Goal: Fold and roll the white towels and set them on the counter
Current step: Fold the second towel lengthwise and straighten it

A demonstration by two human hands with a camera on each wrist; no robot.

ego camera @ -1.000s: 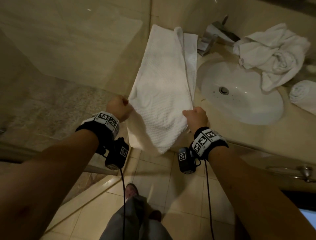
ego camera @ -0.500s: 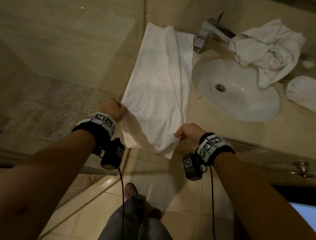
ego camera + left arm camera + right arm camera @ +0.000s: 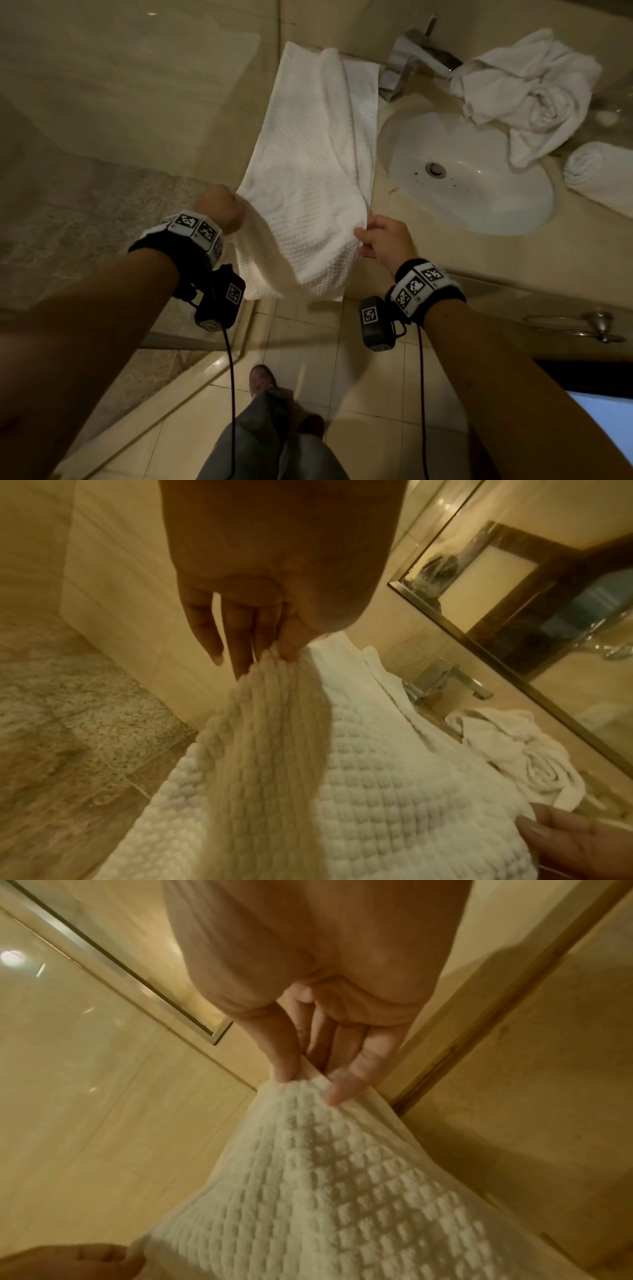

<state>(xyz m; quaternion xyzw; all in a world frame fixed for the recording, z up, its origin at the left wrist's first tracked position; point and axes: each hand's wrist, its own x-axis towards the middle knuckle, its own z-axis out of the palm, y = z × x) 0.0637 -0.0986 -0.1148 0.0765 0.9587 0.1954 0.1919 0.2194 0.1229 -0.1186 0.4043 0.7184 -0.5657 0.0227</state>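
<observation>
A: Surface? B: Beige counter (image 3: 428, 240) with a white sink (image 3: 479, 192) at right.
A: Towel position? B: The waffle towel (image 3: 308, 164) lies lengthwise left of the sink, near end overhanging.
A: Hands? B: The left hand (image 3: 221, 207) and right hand (image 3: 388, 240) each pinch a near corner.

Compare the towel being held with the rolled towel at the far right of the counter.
The held towel lies stretched out flat left of the sink, its near end pinched by the left hand and right hand; the rolled towel is a tight cylinder, untouched. The held towel overhangs the counter edge; the rolled towel rests wholly on it. Both are white.
</observation>
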